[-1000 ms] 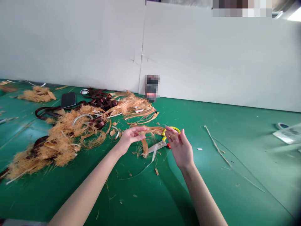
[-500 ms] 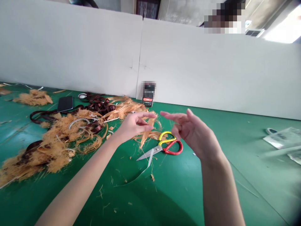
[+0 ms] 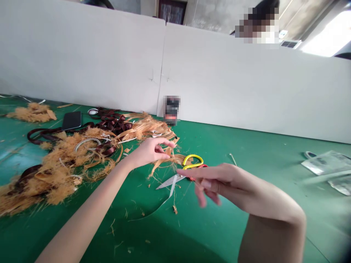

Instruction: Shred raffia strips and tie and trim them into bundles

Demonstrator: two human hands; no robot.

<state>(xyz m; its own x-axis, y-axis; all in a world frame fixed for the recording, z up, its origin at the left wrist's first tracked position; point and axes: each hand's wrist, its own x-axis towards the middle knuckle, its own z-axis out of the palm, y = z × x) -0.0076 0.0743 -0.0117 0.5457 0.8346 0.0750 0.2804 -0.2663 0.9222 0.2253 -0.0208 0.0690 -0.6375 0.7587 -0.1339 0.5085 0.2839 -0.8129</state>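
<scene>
My left hand (image 3: pixel 152 150) is over the middle of the table, thumb and fingers closed around a tan ribbon strip (image 3: pixel 157 166) with frayed edges. The strip hangs down toward the green surface. My right hand (image 3: pixel 219 179) is turned with its back up, index finger stretched out to the left and the lower fingers hanging apart, blurred; I see nothing held in it. Behind it lie scissors (image 3: pixel 192 157) with one yellow and one red handle, the red one mostly covered. A narrow pale strip (image 3: pixel 172 188) crosses the scissors' blade.
Frayed tan fibre (image 3: pixel 63 175), dark brown ribbon (image 3: pixel 117 124) and a black phone (image 3: pixel 72 120) lie on the left. Another phone (image 3: pixel 172 109) leans on the white partition (image 3: pixel 233 80). Clear plastic bags (image 3: pixel 326 164) are at right. A blurred person is behind the partition.
My right hand has swung down and rolled over, its index finger now crossing in front of the scissors. The left hand has shifted slightly left and down with the tan strip.
</scene>
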